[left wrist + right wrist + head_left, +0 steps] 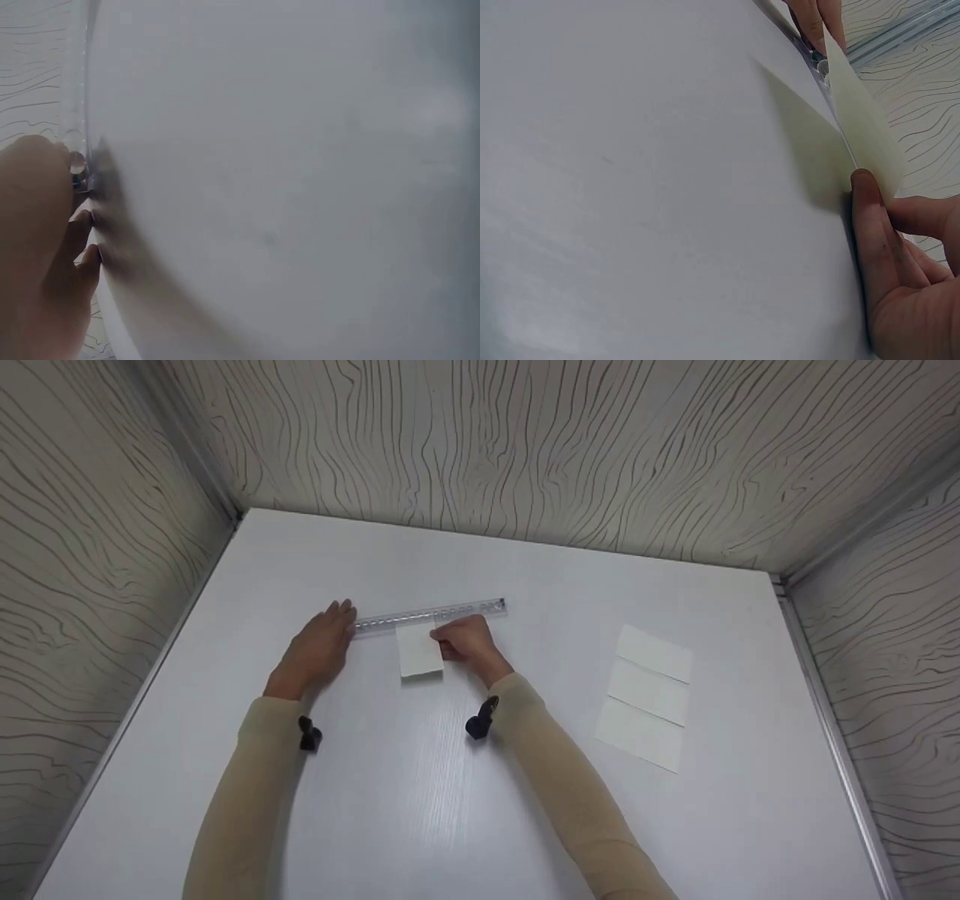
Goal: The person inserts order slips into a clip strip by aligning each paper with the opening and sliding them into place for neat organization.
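Note:
A clear plastic ruler (405, 618) lies crosswise on the white table. My left hand (319, 647) rests on its left end, fingers stretched forward; in the left wrist view the fingertips (90, 259) come down beside the ruler's end. A small, pale rectangular piece of paper (418, 651) has its far edge along the ruler. My right hand (466, 643) pinches the paper's right edge between thumb and fingers. Seen from the right wrist, the paper (862, 124) bends up from the table and casts a shadow beneath. Its near edge looks slightly ragged.
To the right, several pale paper pieces (645, 697) lie in a column, edge against edge. Patterned wall panels (480, 442) enclose the table (435, 795) at the back and sides. Each wrist wears a small black device (480, 720).

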### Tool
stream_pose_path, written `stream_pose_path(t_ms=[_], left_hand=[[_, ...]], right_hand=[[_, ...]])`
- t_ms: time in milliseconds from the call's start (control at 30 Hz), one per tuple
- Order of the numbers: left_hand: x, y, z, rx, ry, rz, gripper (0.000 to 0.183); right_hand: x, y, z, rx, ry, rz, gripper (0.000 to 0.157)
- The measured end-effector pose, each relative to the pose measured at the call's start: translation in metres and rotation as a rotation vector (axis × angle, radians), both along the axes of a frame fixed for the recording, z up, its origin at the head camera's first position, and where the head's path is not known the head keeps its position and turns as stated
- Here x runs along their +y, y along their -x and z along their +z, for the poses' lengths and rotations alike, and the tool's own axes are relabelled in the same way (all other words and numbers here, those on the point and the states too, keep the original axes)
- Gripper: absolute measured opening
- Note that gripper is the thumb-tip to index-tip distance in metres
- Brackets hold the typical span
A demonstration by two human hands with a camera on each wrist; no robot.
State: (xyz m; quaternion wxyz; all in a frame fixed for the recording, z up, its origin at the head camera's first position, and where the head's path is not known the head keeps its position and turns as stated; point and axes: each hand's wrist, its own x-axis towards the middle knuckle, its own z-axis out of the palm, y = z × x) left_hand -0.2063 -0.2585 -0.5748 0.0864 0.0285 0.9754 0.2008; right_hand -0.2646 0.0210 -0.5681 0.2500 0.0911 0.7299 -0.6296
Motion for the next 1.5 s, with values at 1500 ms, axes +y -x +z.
stream_pose_path(t_ms=[1500], left_hand=[[-0.003,0.001,-0.003,0.004,0.0,-0.002,0.056]], right_hand=[[-0.06,-0.021,0.002,0.101,-0.034,0.003,0.016]])
